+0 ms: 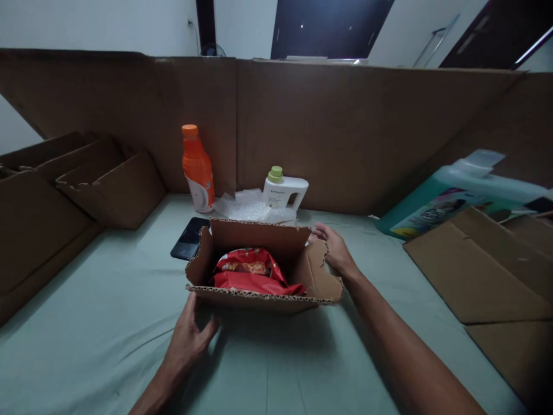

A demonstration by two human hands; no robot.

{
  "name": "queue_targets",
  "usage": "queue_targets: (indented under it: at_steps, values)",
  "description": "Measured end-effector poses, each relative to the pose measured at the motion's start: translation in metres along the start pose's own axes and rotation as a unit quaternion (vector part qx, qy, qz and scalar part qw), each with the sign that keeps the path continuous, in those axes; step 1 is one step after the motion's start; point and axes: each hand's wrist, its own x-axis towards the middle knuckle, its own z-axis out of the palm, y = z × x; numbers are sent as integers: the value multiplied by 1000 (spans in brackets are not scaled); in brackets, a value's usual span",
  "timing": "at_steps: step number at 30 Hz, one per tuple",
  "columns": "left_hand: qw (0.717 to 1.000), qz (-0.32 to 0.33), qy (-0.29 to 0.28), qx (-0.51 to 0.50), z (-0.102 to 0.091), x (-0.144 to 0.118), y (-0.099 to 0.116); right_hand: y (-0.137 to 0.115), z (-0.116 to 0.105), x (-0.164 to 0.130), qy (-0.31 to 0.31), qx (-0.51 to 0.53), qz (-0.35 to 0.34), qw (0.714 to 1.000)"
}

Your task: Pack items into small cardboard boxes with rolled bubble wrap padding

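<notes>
An open cardboard box (261, 230) stands in front of me, its top edges rough-cut. Inside lies a shiny red packet (250, 268) with printed food on it. My left hand (190, 334) is at the box's near left corner, fingertips against or just beside the cardboard, thumb spread away. On the far right side, my right hand (334, 248) lies along the outside of the box with fingers stretched toward its back corner. Part of that hand is hidden behind the side flap, so I cannot tell how firmly it touches.
Behind the box are an orange bottle (199, 167), clear bubble wrap (246, 206) and a white jug with green cap (279, 193). A black phone (190, 239) lies left. Cardboard boxes (116, 190) stand at left; a teal liquid jug (449, 196) leans at right behind more cardboard (479, 271).
</notes>
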Motion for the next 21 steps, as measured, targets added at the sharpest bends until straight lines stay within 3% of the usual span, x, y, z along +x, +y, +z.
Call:
queue_targets:
  at_steps: [3,6,12,14,19,21]
  values:
    - [1000,-5,27,13,7,-2,-5,4,42,52,-3,6,16,1000]
    - [999,-15,26,15,7,-1,-6,6,61,70,-12,9,26,1000]
    - [1000,-19,-7,21,-3,0,-2,2,0,57,30,-6,22,999]
    - [1000,-8,-9,16,-2,0,0,-1,-2,59,25,-11,38,999]
    - [1000,12,3,-1,6,-2,2,-20,59,78,-17,-10,53,998]
    - [1000,2,7,-7,7,-4,2,-31,69,76,-16,-10,43,999]
